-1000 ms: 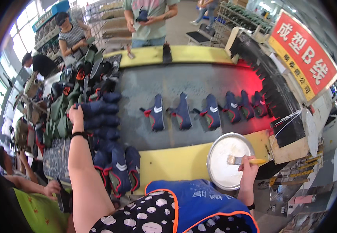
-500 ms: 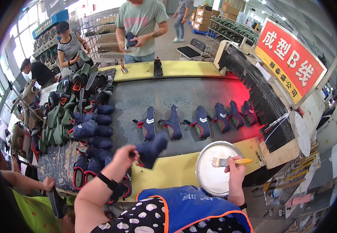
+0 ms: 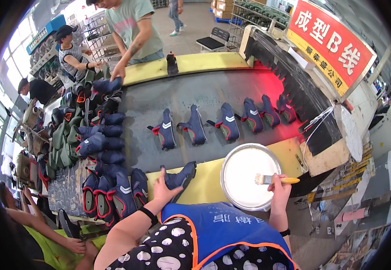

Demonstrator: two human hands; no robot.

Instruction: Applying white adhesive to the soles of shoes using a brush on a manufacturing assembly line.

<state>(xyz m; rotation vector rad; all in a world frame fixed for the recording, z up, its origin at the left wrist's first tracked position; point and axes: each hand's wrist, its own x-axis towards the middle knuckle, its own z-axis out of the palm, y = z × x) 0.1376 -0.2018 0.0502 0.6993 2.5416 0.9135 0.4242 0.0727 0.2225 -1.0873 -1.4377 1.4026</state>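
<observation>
My left hand [image 3: 163,192] spans the heel end of a navy shoe [image 3: 183,176], thumb on one side and fingers on the other. The shoe is low over the yellow board in front of me, toe pointing away, dark sole edge to the right. In my right hand [image 3: 280,191] is a flat brush [image 3: 290,180] with a yellow handle, its pale bristles over a round metal pan [image 3: 223,176] of white liquid. Beyond, several navy shoes [image 3: 228,122] with red trim and white chevrons stand in a row on the grey belt [image 3: 150,161].
Navy shoes [image 3: 102,200] crowd the left table, beside green and black shoe parts [image 3: 65,141]. Across the belt, a person [image 3: 134,36] reaches toward that pile with a navy shoe [image 3: 106,86]. Red light glows by the dark fringe [image 3: 274,67] at right. Another person's arm [image 3: 47,229] is at lower left.
My left hand has brought the shoe down and nearer me, turning its sole edge rightward. The brush has shifted toward the pan's right side. The person opposite has leaned toward the pile, shoe in hand.
</observation>
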